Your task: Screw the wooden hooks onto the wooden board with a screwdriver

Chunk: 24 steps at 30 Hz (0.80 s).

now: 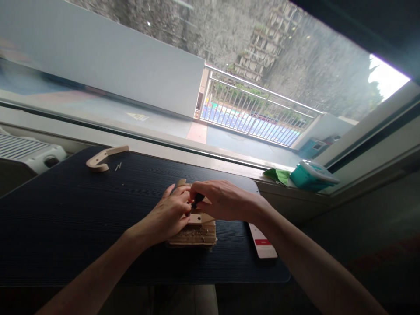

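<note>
Bare forearms (108, 262) over the table (75, 227), right hand (226, 199) pinching a dark tool (198, 199), left hand (172, 212) against a pale wooden piece (196, 219) (its grip, can't tell!) on a wooden block (192, 237), inside the near edge.

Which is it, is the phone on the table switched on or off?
On: the phone shows a pale, lit screen with a red bar across it. The writing is too small to read.
</note>
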Tool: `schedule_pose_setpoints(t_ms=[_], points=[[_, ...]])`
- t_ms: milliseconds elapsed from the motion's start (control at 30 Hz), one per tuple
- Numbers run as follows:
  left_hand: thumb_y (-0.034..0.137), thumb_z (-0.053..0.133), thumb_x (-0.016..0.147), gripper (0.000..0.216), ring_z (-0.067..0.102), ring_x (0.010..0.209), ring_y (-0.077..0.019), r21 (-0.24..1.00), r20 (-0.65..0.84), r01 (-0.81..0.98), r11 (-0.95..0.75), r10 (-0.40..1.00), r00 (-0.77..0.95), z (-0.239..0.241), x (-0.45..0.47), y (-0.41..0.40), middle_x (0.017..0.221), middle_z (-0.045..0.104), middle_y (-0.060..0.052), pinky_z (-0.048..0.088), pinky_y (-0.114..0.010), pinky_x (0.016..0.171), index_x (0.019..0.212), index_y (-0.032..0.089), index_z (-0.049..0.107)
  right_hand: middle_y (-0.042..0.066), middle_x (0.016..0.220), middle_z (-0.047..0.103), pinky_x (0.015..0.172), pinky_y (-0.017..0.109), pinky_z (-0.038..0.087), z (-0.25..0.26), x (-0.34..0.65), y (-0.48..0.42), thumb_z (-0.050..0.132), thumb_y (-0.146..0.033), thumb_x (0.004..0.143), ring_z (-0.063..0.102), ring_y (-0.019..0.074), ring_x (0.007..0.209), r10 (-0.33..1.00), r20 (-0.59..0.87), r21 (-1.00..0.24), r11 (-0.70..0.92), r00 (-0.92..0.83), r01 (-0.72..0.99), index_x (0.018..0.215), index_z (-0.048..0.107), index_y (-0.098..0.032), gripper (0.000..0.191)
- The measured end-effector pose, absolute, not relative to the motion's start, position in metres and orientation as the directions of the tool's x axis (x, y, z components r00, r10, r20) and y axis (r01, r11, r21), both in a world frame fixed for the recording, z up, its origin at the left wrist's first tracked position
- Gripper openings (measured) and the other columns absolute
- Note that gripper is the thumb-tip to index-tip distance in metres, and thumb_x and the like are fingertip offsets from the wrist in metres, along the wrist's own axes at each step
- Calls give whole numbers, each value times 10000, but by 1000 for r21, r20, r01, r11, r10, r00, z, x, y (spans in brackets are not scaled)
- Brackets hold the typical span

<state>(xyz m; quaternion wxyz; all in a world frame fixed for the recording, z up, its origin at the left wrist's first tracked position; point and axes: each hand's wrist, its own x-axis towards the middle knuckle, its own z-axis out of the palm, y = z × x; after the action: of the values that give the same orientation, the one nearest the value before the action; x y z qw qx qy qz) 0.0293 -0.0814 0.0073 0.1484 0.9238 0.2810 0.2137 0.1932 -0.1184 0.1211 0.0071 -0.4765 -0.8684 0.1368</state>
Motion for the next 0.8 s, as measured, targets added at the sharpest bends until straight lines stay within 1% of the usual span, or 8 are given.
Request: schedule_pose_setpoints(t_ms=[167, 267, 367, 467, 567, 667, 733, 800], points=[[118, 537, 750, 199, 470, 1187, -249, 386, 330, 460, -800, 585, 741, 6, 29, -81, 1202, 582, -41, 199, -566, 1089, 789, 242, 688, 7, 730, 625, 529, 227, 274, 119, 193, -118, 491, -241, 846, 516, 107, 607, 837, -129, -231, 497, -532, 837, 912, 550, -183, 106], [103, 526, 749, 237, 456, 1200, -246, 384, 335, 452, -805, 578, 744, 5, 29, -81, 1194, 587, -45, 209, -561, 1085, 849, 243, 688, 2, 722, 632, 532, 228, 273, 119, 193, -118, 502, -282, 847, 516, 105, 596, 849, -98, -218, 491, -520, 843, 945, 557, -193, 144], [115, 523, 761, 210, 460, 1193, -248, 391, 354, 430, -814, 564, 746, 4, 29, -80, 1188, 594, -46, 223, -554, 1081, 803, 238, 688, -12, 739, 641, 550, 224, 279, 124, 194, -118, 527, -264, 822, 508, 99, 604, 845, -68, -214, 507, -531, 835, 957, 575, -218, 151], [140, 543, 763, 169, 466, 1190, -254, 400, 361, 426, -811, 567, 740, 5, 28, -80, 1221, 580, -48, 223, -555, 1082, 763, 233, 684, -14, 717, 629, 546, 224, 269, 129, 193, -118, 507, -215, 821, 480, 87, 583, 843, -95, -212, 502, -529, 838, 896, 605, -211, 123], [144, 554, 759, 157, 468, 1188, -254, 397, 347, 436, -808, 572, 743, 6, 28, -80, 1192, 587, -50, 219, -559, 1081, 734, 231, 683, -5, 679, 608, 530, 230, 255, 132, 191, -117, 477, -241, 854, 456, 85, 552, 851, -126, -217, 479, -511, 851, 892, 620, -188, 157], [134, 551, 754, 167, 479, 1171, -254, 394, 343, 447, -803, 580, 739, 6, 28, -80, 1166, 592, -51, 227, -557, 1077, 701, 226, 680, -5, 639, 586, 517, 236, 246, 131, 189, -116, 467, -292, 873, 437, 86, 527, 860, -120, -213, 465, -495, 859, 885, 622, -177, 193], [133, 548, 757, 170, 487, 1160, -254, 396, 352, 443, -805, 578, 736, 6, 28, -81, 1166, 594, -53, 228, -560, 1076, 704, 225, 681, -5, 654, 597, 521, 233, 250, 130, 190, -116, 489, -293, 858, 444, 87, 534, 859, -112, -214, 470, -500, 856, 909, 626, -186, 182], [140, 548, 762, 165, 483, 1168, -251, 399, 357, 434, -807, 573, 737, 6, 28, -81, 1178, 593, -52, 222, -559, 1081, 731, 228, 685, -3, 693, 619, 535, 229, 262, 131, 191, -117, 519, -258, 828, 461, 89, 557, 848, -114, -211, 488, -517, 847, 924, 636, -200, 162]])
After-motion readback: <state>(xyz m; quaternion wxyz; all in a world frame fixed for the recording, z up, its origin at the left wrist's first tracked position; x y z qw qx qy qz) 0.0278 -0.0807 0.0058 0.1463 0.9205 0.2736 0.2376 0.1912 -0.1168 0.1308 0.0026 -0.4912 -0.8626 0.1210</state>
